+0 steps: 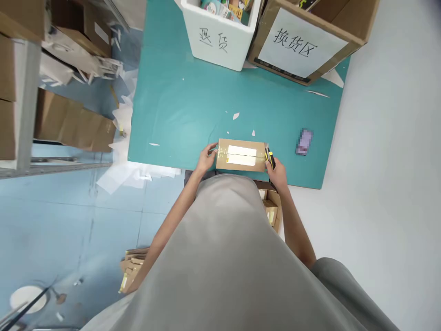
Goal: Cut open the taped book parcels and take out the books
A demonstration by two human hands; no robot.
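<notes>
Under the person's hands, with clock positions read around the parcel, a green table spreads out, its near edge by the grey shirt. At one o'clock on its far side stands a big open cardboard box with a handwritten sheet on its front. At twelve o'clock, just beside that box, is a white bin, also hand-lettered, with colourful packets in it. At five o'clock, below the table edge, an open carton with smaller boxes in it is partly covered by the shirt.

The parcel itself, a closed brown box, lies lengthwise along the near edge of the table. A white label is on its top, and clear tape runs along the middle and over the ends.

The left hand is at nine o'clock, its fingers a little apart and resting against that end of the parcel, not closed round it. The right hand is at three o'clock, clamped on a black and yellow knife, which sits at the parcel's other end; whether its blade touches the tape is too small to tell. Farther out at three o'clock lies a blurred purple thing. Smallest are the white paper scraps, scattered between eleven and one o'clock.
</notes>
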